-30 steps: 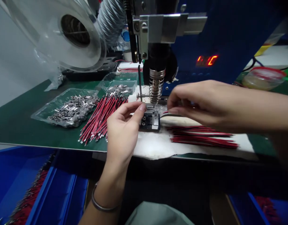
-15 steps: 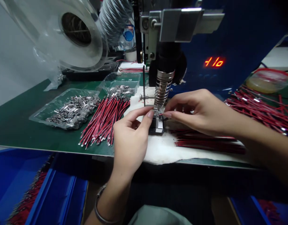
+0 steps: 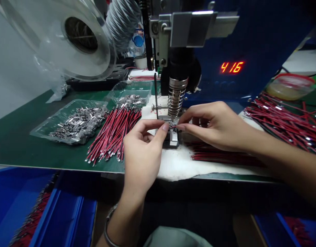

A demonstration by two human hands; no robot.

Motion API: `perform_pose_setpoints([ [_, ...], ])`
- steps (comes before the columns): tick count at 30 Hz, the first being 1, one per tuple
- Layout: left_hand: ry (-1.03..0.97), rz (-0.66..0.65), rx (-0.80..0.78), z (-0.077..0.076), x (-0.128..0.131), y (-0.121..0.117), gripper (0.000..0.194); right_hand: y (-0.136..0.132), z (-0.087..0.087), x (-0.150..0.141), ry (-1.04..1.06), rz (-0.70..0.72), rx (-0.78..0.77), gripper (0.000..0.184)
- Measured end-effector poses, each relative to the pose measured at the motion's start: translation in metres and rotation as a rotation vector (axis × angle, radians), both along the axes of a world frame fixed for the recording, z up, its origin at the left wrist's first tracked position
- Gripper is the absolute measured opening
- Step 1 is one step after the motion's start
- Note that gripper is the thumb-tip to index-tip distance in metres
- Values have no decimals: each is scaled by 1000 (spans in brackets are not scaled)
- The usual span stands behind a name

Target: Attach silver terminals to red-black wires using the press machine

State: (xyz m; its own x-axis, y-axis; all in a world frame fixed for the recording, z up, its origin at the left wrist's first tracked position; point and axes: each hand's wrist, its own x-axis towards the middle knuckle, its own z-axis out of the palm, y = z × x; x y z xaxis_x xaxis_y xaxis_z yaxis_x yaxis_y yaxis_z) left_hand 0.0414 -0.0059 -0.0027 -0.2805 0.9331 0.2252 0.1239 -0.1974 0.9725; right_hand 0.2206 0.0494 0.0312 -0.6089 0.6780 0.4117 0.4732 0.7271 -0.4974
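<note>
My left hand (image 3: pixel 145 147) is pinched closed at the left side of a small metal fixture (image 3: pixel 173 139) under the machine's spring-wrapped head (image 3: pixel 177 94). Whatever lies between its thumb and forefinger is too small to make out. From the other side, my right hand (image 3: pixel 212 127) pinches a thin red wire (image 3: pixel 174 127) by its end, over the top of the fixture. Most of that wire is hidden by the fingers. Both sets of fingertips are almost touching. Below my right hand, a row of red and black wires (image 3: pixel 222 157) lies on a white cloth (image 3: pixel 178 169).
Left of my hands, a wire bundle (image 3: pixel 114 133) lies beside a clear tray (image 3: pixel 42 132) of small metal parts. A second tray (image 3: pixel 147 90) stands behind. More wires (image 3: pixel 289 120) are heaped at right. The blue machine (image 3: pixel 263 41) bears a red display (image 3: pixel 232 67). A large reel (image 3: pixel 105 51) overhangs the left.
My right hand has come lower and leftward to the fixture with the wire, then held nearly still. My left hand keeps its pinch there. The display now reads 416.
</note>
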Motion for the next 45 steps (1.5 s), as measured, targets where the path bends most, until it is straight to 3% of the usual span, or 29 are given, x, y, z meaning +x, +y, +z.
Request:
perform_pose_setpoints([
  [7, -13, 17, -20, 0, -1, -1, 21, -7, 4, -3, -1, -88, -132, 16],
  [22, -9, 13, -2, -1, 0, -1, 21, -16, 4, -6, 13, -166, -24, 13],
  [33, 28, 18, 3, 0, 1, -1, 20, -12, 2, -6, 21, -110, -29, 12],
  [45, -125, 36, -22, 2, 2, 2, 21, -12, 1, -5, 25, -107, -20, 12],
])
